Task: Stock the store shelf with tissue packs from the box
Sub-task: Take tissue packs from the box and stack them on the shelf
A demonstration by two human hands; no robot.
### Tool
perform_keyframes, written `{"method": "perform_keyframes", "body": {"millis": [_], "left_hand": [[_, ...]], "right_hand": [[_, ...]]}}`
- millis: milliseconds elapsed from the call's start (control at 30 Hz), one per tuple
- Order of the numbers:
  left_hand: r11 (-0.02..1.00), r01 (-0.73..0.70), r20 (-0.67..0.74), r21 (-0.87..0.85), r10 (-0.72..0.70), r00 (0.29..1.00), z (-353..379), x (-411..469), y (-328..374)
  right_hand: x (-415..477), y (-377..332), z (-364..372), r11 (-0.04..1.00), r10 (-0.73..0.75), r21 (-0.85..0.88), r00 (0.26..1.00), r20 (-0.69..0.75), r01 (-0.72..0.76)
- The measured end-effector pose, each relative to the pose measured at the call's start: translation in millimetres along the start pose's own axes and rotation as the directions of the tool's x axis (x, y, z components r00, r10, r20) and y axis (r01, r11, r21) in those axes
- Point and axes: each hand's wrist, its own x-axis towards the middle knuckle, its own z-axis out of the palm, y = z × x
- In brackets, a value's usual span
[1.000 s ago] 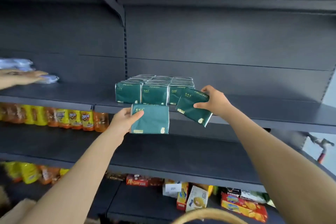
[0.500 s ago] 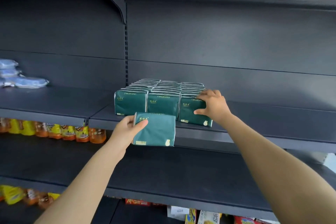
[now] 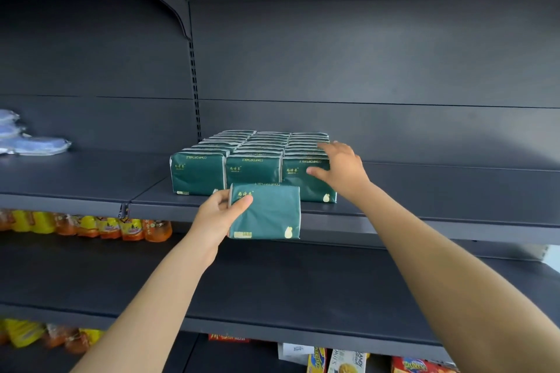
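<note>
Dark green tissue packs [image 3: 254,169] stand in three rows on the grey upper shelf [image 3: 424,200]. My right hand [image 3: 342,169] rests on the front pack of the right row [image 3: 303,188], fingers spread over its top and thumb against its front face. My left hand [image 3: 218,218] grips another green tissue pack [image 3: 266,212] by its left edge. That pack is upright in the air just in front of the shelf's front edge, below the middle row. The box is out of view.
Blue wrapped packs [image 3: 33,142] lie at the far left of the same shelf. Orange and yellow drink packs [image 3: 91,225] line the shelf below, whose right part [image 3: 303,291] is bare. Snack boxes [image 3: 348,360] sit at the bottom. A shelf bracket [image 3: 181,18] juts out overhead.
My right hand has set its tilted pack upright at the front of the right row and loosened its hold. My left hand has lifted its pack closer to the shelf edge.
</note>
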Motion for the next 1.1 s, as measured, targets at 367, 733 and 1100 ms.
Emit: {"method": "perform_keyframes", "body": {"millis": [367,733,1100], "left_hand": [[0.993,-0.025,0.105,-0.112,0.037,0.994,74.1,-33.3,6.5],[0.898,-0.356,0.183,0.258,0.316,0.931,135.1,-20.2,12.8],[-0.283,-0.413,0.5,0.866,0.535,0.682,147.4,91.5,6.3]], "right_hand": [[-125.9,-2.8,-26.9,0.629,0.186,0.762,0.981,0.047,-0.155],[-111.9,70.3,-65.0,0.702,0.274,0.695,0.96,-0.065,-0.153],[15.0,144.1,-39.9,0.827,0.34,0.504,0.936,-0.097,-0.248]]}}
